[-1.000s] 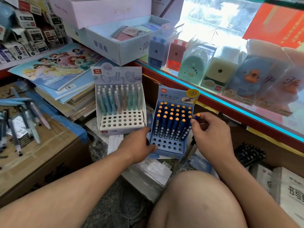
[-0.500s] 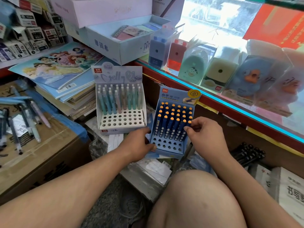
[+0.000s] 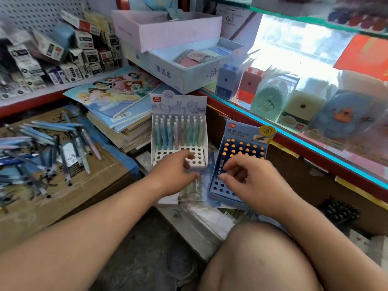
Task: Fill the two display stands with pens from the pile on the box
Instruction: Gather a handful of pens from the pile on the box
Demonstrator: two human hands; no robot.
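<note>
Restocking, part done, to judge by the holes: back rows of the white stand [image 3: 179, 141] full of pastel pens [image 3: 178, 131], front rows bare. Just beside it on the right, blue stand [image 3: 217, 185], packed at the back with orange-capped pens [image 3: 241, 148], open holes along the front. Well off to the left, pile [image 3: 48, 148] strewn over the box [image 3: 63, 196], far from used up.

Over the front holes of the white stand, left hand [image 3: 175, 174], fingers loosely curled and apart, nothing seen in them, though blurred. Over the lower front of the blue stand, right hand [image 3: 252, 181], fingers bent, thumb and forefinger tips close together by the left column. Cannot tell whether pinching a pen or closed on nothing.

Looks like the gap between one pen seated and the next fetched. Next move, as a judgement: reach left across to the pile, pick the sort that matches the stand, bring it back tip down, line it up over a bare hole and press in straight. Calls for sorting by eye — mixed kinds jumbled there — and for a steadying hand on the light card stand against tipping
</note>
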